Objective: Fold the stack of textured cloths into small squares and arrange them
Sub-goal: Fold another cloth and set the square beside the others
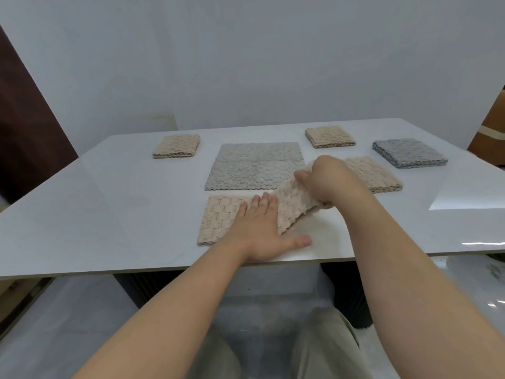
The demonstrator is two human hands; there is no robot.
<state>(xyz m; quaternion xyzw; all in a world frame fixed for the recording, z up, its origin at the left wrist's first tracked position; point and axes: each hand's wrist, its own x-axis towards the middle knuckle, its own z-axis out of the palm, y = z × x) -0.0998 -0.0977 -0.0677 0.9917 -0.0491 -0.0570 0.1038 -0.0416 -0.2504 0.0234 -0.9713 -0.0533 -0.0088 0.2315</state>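
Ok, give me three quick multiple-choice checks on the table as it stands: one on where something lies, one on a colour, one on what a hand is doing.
1. Where does the unfolded grey cloth lie on the table?
A. hanging off the front edge
B. flat, just beyond the beige cloth being folded
C. on top of a folded square

2. What colour is the folded square farthest right?
A. beige
B. green
C. grey

3. What is the left hand doing?
A. pressing flat on the beige cloth
B. pinching a corner in the air
C. resting off the table

Answers: 1 B, it lies spread mid-table behind that cloth. 2 C, it shows grey near the table's right edge. 3 A, its fingers lie straight on the cloth while the right hand lifts the other end.
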